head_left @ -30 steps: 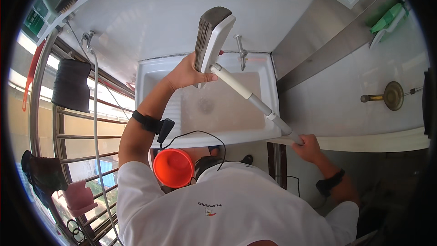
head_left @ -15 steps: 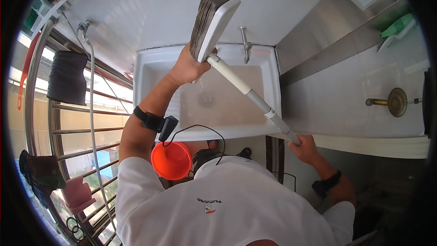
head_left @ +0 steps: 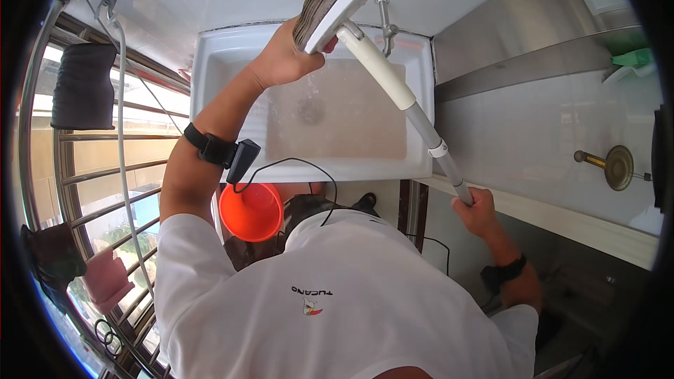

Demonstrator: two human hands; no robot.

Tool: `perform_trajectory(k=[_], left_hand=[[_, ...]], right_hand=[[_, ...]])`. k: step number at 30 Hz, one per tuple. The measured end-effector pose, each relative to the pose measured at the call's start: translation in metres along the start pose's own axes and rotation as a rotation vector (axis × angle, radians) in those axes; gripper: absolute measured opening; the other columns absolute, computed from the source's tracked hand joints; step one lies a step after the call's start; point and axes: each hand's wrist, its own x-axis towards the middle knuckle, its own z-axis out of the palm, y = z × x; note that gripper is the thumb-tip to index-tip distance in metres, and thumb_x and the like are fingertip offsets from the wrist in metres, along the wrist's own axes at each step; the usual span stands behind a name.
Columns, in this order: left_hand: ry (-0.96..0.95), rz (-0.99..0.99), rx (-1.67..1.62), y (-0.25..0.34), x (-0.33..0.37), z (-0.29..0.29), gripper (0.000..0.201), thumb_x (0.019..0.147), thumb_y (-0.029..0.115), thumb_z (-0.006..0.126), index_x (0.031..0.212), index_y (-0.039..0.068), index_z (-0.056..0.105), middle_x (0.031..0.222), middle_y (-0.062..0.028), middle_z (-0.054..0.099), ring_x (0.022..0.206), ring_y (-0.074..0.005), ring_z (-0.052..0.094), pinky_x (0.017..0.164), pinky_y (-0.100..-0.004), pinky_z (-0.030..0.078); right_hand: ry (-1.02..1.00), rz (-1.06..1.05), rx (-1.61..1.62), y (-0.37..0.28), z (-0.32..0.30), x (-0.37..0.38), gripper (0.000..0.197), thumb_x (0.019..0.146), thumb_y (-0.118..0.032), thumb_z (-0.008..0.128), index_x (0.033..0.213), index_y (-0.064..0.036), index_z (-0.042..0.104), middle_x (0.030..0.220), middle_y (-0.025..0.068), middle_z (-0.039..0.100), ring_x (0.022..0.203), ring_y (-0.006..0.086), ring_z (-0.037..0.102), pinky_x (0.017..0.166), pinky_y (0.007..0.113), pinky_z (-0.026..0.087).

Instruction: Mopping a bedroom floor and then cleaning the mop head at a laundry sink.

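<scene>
A flat mop [head_left: 379, 70] is held slantwise above the white sink [head_left: 208, 119]. Its white head with a grey-brown pad [head_left: 330, 1] points up and away, partly cut off by the top edge of the view. My left hand [head_left: 284, 60] is closed around the lower end of the mop head, its fingers mostly hidden behind the pad. Farther down to the right, my right hand [head_left: 479, 212] is wrapped round the grey end of the handle. Murky water [head_left: 337, 123] lies in the basin below.
A metal tap [head_left: 386, 31] stands at the sink's back wall. Beneath the front rim is an orange bucket [head_left: 251, 212]. Window bars [head_left: 105, 175] and a hanging hose [head_left: 122, 147] run along the left. At right, a brass-coloured fitting [head_left: 618, 168] lies on the white surface.
The mop head has risen toward the top edge and shifted right, still gripped by both hands. The sink and bucket sit higher in view as the camera tilts.
</scene>
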Motion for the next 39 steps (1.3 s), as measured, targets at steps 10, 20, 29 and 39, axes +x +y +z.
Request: perform_trajectory(k=[10, 20, 29, 39], left_hand=[[0.041, -0.101, -0.069, 0.006, -0.002, 0.004, 0.028, 0.072, 0.004, 0.062, 0.1, 0.002, 0.056, 0.09, -0.006, 0.062, 0.086, -0.0176, 0.058, 0.08, -0.0327, 0.051], [-0.117, -0.043, 0.078, -0.034, -0.004, 0.005, 0.029, 0.072, 0.001, 0.058, 0.101, 0.004, 0.054, 0.09, -0.005, 0.059, 0.086, -0.0175, 0.056, 0.083, -0.0317, 0.048], [-0.051, -0.023, 0.104, -0.035, 0.001, 0.016, 0.029, 0.071, 0.0, 0.055, 0.099, 0.003, 0.052, 0.085, -0.0068, 0.056, 0.08, -0.0201, 0.053, 0.079, -0.0333, 0.047], [-0.081, -0.116, 0.072, -0.031, 0.004, 0.035, 0.03, 0.07, 0.0, 0.056, 0.1, 0.001, 0.052, 0.084, -0.0065, 0.056, 0.08, -0.0204, 0.053, 0.078, -0.0327, 0.046]], right_hand=[[-0.027, 0.047, 0.038, -0.002, 0.011, -0.001, 0.022, 0.082, -0.014, 0.068, 0.07, 0.0019, 0.058, 0.055, 0.0019, 0.049, 0.055, 0.006, 0.042, 0.049, 0.03, 0.037], [-0.021, 0.052, 0.082, 0.011, 0.001, 0.002, 0.026, 0.081, -0.013, 0.068, 0.065, 0.0011, 0.053, 0.052, 0.0012, 0.044, 0.054, 0.0058, 0.04, 0.047, 0.03, 0.036], [-0.002, -0.01, 0.014, 0.021, 0.003, 0.005, 0.026, 0.081, -0.015, 0.067, 0.067, 0.0011, 0.053, 0.053, 0.0029, 0.046, 0.053, 0.0074, 0.041, 0.048, 0.032, 0.037], [-0.017, 0.053, 0.102, 0.028, 0.0, -0.006, 0.026, 0.082, -0.016, 0.067, 0.067, 0.0005, 0.054, 0.054, 0.0026, 0.046, 0.054, 0.0071, 0.041, 0.048, 0.031, 0.036]])
